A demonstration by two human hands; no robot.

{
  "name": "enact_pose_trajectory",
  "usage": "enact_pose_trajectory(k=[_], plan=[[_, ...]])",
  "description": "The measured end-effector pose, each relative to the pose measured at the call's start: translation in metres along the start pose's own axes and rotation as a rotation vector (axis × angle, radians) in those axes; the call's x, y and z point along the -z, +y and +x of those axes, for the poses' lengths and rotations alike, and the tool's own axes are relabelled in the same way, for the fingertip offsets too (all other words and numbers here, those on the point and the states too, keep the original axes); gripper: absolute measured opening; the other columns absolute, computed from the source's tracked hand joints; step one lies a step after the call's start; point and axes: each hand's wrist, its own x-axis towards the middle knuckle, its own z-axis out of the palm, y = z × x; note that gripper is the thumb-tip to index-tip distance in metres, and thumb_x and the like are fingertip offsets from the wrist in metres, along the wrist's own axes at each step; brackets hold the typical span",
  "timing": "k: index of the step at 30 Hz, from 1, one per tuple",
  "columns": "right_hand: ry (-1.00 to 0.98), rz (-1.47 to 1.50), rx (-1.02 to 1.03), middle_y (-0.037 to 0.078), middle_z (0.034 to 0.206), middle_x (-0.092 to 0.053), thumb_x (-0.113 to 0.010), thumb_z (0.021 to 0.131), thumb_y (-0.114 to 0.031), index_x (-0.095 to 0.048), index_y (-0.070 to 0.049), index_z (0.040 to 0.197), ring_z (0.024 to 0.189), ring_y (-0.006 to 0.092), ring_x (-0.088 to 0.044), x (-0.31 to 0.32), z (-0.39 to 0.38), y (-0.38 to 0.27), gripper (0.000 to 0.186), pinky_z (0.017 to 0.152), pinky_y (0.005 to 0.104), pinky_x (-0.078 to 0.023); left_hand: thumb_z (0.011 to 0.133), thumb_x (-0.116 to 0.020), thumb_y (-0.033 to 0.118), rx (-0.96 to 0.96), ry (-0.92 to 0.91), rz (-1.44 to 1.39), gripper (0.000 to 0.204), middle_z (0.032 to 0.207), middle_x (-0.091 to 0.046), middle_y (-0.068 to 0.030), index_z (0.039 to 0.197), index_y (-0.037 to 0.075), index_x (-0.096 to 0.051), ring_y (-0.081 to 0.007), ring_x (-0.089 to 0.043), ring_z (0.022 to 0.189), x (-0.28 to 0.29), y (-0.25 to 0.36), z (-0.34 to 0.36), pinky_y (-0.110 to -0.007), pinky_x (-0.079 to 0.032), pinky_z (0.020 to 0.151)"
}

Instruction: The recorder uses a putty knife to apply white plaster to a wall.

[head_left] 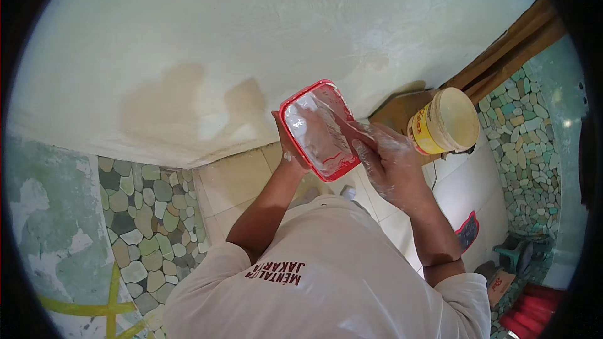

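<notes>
In front of my chest, my left hand (291, 150) supports a red rectangular plastic tub (344, 171) from its left side and underneath. The tub is tilted, and white putty-like paste (306, 122) coats its inside and rim. My right hand (397, 166), smeared with white, is closed round the handle of a scraper (334, 105). Its wide flat blade lies over the upper right of the tub, against the paste. Part of the handle is hidden in my fingers.
A pale wall (251, 25) rises ahead. On the right, a whitish bucket (461, 116) with a yellow label stands on a brown wooden surface (402, 110). Brown cloth (515, 47) hangs behind it. Below are floor tiles (235, 182); pebble paving (147, 213) lies left.
</notes>
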Motion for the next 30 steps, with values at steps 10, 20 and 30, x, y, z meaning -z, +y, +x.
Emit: enact_pose_trajectory(k=[10,20,30], plan=[[0.059,0.062,-0.027,0.021,0.105,-0.066,-0.059,0.09,-0.001,-0.062,0.001,0.118,0.087,0.0379,-0.066,-0.034,-0.011,0.016,0.028,0.076,0.0405,-0.054,0.075,-0.038,0.09,-0.026,0.304,0.046,0.103,0.139,-0.051,-0.0135,0.145,0.014,-0.041,-0.0338,-0.051,0.124,-0.006,-0.003,-0.003,-0.051,-0.045,0.103],[0.099,0.592,-0.348,0.019,0.107,-0.067,-0.058,0.094,-0.004,-0.06,0.005,0.119,0.089,0.0246,-0.067,-0.046,-0.028,0.026,0.027,0.08,0.033,-0.054,0.079,-0.04,0.086,-0.083,0.358,0.145,0.097,0.144,-0.046,-0.0095,0.146,0.016,-0.04,-0.0315,-0.047,0.129,0.003,-0.012,0.009,-0.051,-0.04,0.108],[0.39,0.553,-0.208,0.016,0.096,-0.067,-0.06,0.095,-0.008,-0.062,0.005,0.119,0.082,0.0188,-0.064,-0.038,-0.041,0.03,0.027,0.074,0.0288,-0.051,0.087,-0.042,0.076,-0.126,0.218,0.291,0.081,0.147,-0.045,-0.006,0.145,0.019,-0.043,-0.0277,-0.046,0.131,-0.012,-0.02,0.018,-0.048,-0.039,0.109]])
